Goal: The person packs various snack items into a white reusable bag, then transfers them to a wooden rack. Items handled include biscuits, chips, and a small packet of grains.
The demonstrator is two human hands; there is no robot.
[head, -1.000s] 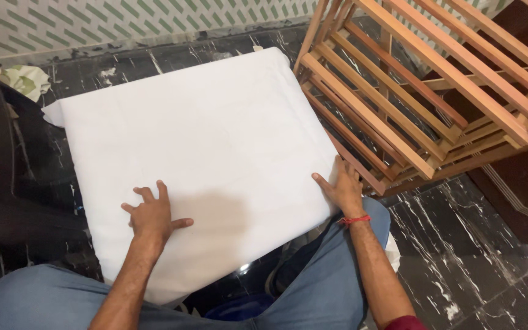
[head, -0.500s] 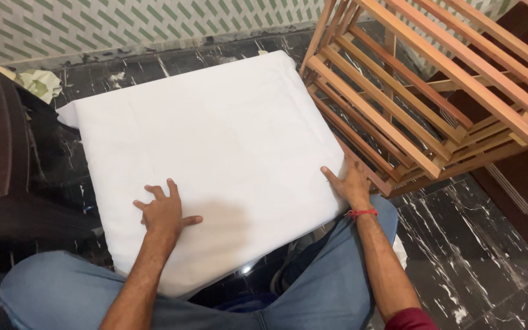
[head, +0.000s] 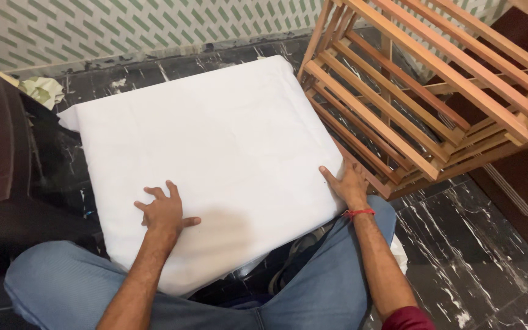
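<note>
Hands spread flat on smooth folded white cloth [head: 209, 140]: left hand [head: 165, 212] on top, right hand [head: 351, 185] at its edge.

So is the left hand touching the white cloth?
Touching. The head view shows the left hand pressed flat, fingers spread, on the white cloth, with no gap beneath the palm.

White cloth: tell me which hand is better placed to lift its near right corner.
Probably the right hand. It rests on the white cloth at its right edge, just beside that corner, next to the wooden rack. The left hand lies flat farther inside the cloth.
</note>
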